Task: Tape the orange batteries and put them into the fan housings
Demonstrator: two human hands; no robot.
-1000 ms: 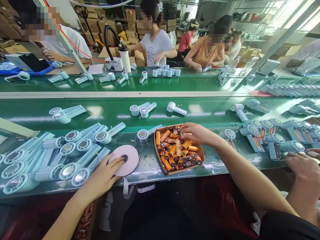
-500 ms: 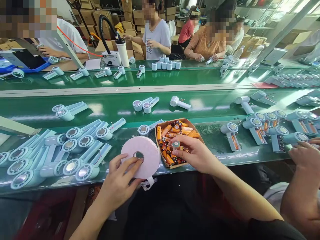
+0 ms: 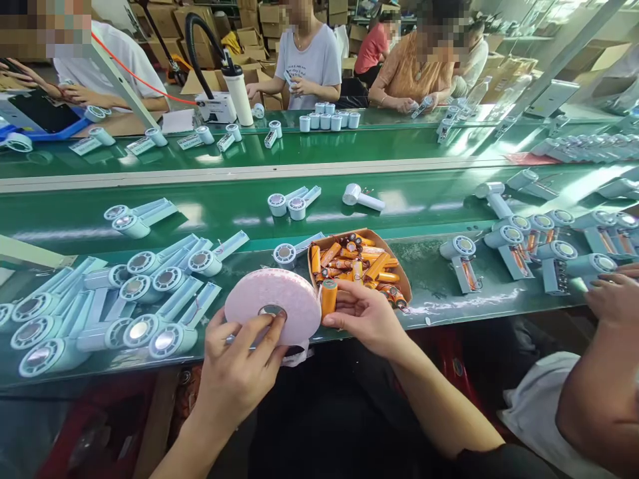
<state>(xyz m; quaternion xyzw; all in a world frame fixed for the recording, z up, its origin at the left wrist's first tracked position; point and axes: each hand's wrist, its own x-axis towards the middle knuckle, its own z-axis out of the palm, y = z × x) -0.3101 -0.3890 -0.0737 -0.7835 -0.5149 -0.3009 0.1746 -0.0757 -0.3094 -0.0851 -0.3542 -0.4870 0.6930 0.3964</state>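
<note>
Battery (image 3: 328, 299) is held near green bench (image 3: 424, 276), cartons (image 3: 596, 58) beyond.

Left forearm (image 3: 192, 432) bare, angled forward and inward; left hand (image 3: 244, 356) back-side up, fingers (image 3: 249, 332) bent in a grip. Right forearm (image 3: 444, 392) also bare, slanting in opposite; right hand (image 3: 369, 316) pinching, thumb (image 3: 337, 322) lowest from here. Hands near each other, not touching.

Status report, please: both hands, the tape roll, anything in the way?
Left hand gripping pale tape roll. Right hand holding orange battery by the roll's right edge. Carton of batteries just beyond; nothing seen blocking either hand.
</note>
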